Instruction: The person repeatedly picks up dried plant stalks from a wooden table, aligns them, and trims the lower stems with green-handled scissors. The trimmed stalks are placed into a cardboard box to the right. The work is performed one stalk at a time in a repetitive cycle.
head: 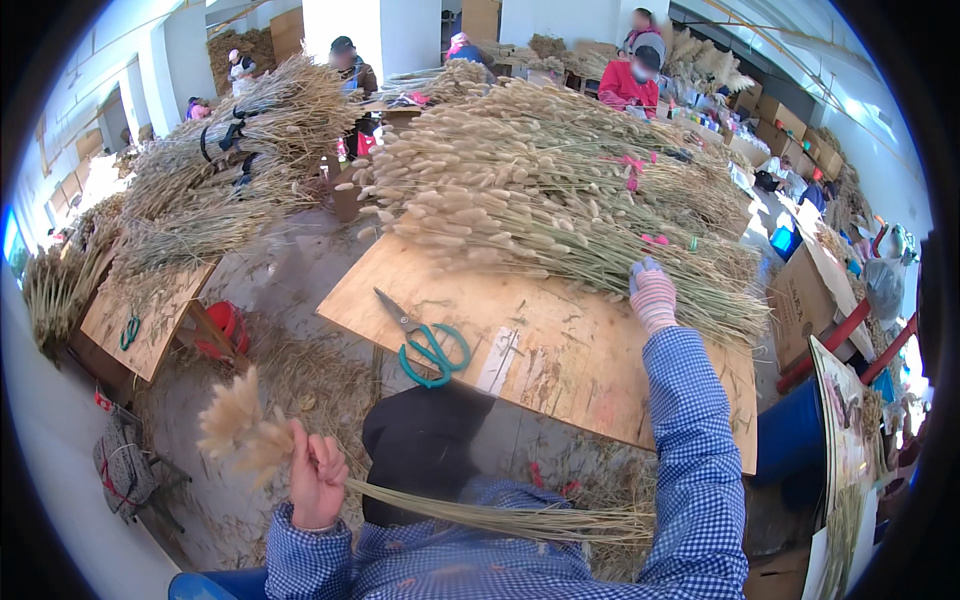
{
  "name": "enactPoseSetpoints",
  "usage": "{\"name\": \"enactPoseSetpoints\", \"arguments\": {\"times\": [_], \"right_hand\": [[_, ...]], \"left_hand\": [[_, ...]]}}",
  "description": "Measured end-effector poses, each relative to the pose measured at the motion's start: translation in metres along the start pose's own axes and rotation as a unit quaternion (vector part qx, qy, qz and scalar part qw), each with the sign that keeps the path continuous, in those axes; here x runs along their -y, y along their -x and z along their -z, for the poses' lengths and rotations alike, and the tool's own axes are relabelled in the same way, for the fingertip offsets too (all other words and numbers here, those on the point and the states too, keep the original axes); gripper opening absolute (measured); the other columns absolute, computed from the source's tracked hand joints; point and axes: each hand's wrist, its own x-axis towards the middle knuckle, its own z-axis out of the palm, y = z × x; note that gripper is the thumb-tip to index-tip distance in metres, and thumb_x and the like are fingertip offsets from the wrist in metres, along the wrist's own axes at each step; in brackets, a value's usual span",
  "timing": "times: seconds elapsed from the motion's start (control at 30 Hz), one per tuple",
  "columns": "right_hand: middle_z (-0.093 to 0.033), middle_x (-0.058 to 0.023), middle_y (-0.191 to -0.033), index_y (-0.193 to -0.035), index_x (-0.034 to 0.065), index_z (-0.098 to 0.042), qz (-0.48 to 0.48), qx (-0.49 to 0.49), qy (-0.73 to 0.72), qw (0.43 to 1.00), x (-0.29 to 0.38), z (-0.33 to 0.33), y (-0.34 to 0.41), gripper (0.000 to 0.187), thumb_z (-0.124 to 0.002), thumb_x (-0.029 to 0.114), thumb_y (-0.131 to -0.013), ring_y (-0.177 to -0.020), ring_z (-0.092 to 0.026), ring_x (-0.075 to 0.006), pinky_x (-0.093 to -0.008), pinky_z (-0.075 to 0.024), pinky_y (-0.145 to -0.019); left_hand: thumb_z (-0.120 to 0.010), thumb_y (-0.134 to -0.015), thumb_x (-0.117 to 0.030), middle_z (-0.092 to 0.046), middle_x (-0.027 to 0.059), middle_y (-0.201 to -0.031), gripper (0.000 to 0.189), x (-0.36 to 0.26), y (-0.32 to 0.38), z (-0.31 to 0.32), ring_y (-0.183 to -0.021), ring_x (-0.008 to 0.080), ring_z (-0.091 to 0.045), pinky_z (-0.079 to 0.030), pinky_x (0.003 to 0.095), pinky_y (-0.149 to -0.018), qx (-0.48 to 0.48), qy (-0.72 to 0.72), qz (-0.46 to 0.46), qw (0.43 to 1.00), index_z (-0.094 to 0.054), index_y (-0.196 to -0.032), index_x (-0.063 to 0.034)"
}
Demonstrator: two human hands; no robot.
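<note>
My left hand (318, 474) is closed round a small bunch of dried bunny-tail grass (495, 516). Its fluffy heads point left and its stems lie to the right across my lap. My right hand (652, 294), in a striped knit glove, rests on the stems of a large pile of dried bunny-tail grass (480, 217); its fingertips are partly hidden, so I cannot tell whether it grips any. Teal-handled scissors (433, 352) lie with blades apart near the front edge of the wooden table (585, 360).
Another table (142, 322) at left bears bundled grass (225, 172) and a second pair of scissors (130, 333). A red bucket (225, 330) stands beneath it. To my right are a blue bin (787, 431) and a cardboard box (806, 300). Several people work farther back.
</note>
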Motion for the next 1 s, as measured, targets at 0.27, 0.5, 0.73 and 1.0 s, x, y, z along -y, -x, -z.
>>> {"name": "enactPoseSetpoints", "arguments": {"times": [0.27, 0.5, 0.73, 1.0], "right_hand": [[-0.060, -0.0111, -0.100, -0.094, 0.0087, -0.059, 0.064, -0.313, -0.073, 0.945, -0.011, 0.087, -0.023, 0.015, -0.059, 0.018, -0.082, -0.091, -0.060, -0.0318, -0.0434, -0.0501, -0.076], [-0.066, -0.0080, -0.090, -0.095, 0.0117, -0.068, 0.029, -0.058, -0.265, 0.962, 0.000, 0.026, 0.024, 0.014, -0.065, 0.016, -0.082, -0.081, -0.062, -0.0233, -0.0343, -0.0496, -0.073], [-0.069, -0.0077, -0.083, -0.098, 0.0074, -0.068, 0.027, -0.129, -0.590, 0.797, 0.008, 0.065, 0.019, 0.016, -0.066, 0.012, -0.083, -0.073, -0.060, -0.0147, -0.0283, -0.0482, -0.072], [-0.069, -0.0121, -0.097, -0.104, 0.0096, -0.068, -0.003, 0.317, -0.149, 0.937, 0.055, 0.047, 0.051, 0.029, -0.062, 0.029, -0.083, -0.090, -0.065, -0.0278, -0.0384, -0.0499, -0.080]], "left_hand": [[-0.028, -0.102, -0.043, -0.030, -0.0019, -0.053, 0.056, 0.001, 0.003, -0.001, -0.043, 0.0072, -0.023, -0.019, 0.0223, -0.041, -0.007, 0.022, 0.003, 1.000, -0.036, -0.059, -0.0097], [-0.029, -0.102, -0.043, -0.031, -0.0019, -0.054, 0.053, 0.000, 0.006, 0.004, -0.042, 0.0058, -0.023, -0.020, 0.0210, -0.039, 0.047, 0.014, -0.012, 0.999, -0.037, -0.061, -0.0109], [-0.027, -0.103, -0.043, -0.030, -0.0018, -0.054, 0.055, 0.000, 0.006, 0.002, -0.044, 0.0063, -0.021, -0.019, 0.0215, -0.041, 0.023, 0.037, 0.001, 0.999, -0.035, -0.059, -0.0096], [-0.027, -0.102, -0.043, -0.030, -0.0021, -0.054, 0.056, -0.003, 0.009, 0.003, -0.044, 0.0063, -0.021, -0.019, 0.0216, -0.041, 0.032, 0.015, -0.002, 0.999, -0.035, -0.058, -0.0098]]}}
